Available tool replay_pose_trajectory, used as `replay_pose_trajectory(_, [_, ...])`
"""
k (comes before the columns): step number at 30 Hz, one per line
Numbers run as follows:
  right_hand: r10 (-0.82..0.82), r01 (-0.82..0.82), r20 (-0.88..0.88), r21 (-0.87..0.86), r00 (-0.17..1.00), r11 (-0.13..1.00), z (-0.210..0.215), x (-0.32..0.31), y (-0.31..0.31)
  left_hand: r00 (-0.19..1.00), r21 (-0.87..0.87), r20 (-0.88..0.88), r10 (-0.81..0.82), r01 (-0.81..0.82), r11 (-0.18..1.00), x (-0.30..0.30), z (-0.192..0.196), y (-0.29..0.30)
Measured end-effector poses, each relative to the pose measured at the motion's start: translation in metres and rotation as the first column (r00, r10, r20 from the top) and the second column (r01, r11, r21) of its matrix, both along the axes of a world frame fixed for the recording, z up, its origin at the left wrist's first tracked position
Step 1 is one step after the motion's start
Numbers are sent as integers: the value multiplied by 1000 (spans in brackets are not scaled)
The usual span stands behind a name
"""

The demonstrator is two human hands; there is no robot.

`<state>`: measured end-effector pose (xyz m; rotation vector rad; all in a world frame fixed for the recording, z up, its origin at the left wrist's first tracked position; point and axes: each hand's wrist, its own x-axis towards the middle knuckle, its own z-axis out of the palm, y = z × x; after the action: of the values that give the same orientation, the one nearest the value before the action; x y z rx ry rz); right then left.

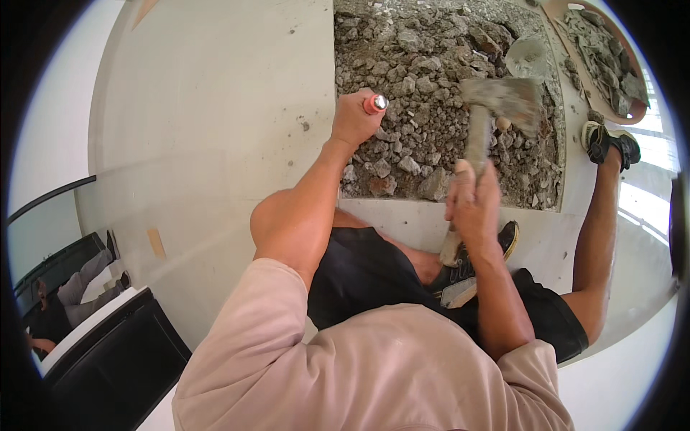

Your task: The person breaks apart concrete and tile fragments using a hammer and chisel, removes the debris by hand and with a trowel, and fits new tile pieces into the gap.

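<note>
Head view, listed largest to smallest: pale concrete floor (215, 129); square pit of broken rubble (431, 122) cut into it; hammer (496, 108), grey head blurred above the rubble, wooden handle grasped by the right hand (474, 208); chisel (375, 103), red-capped with a metal top, clenched in the left hand (353, 118) at the pit's left edge.
</note>
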<state>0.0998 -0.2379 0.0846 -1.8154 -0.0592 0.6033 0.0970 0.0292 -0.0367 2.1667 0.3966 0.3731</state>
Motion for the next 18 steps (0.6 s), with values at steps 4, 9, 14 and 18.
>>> replay_pose_trajectory(4, [-131,126,36,113,991,985,13,12,-21,984,44,25,-179,178,983,-5,11,-21])
replay_pose_trajectory(9, [-150,152,-23,184,988,971,5,6,-21,845,132,87,-527,514,847,-3,32,-88])
replay_pose_trajectory(14, [-96,110,-86,165,992,980,-5,-1,-23,879,291,6,-477,455,842,5,24,-61])
replay_pose_trajectory(18, [-80,111,-190,161,979,981,-11,-2,-19,948,321,-21,-318,307,896,9,15,-32])
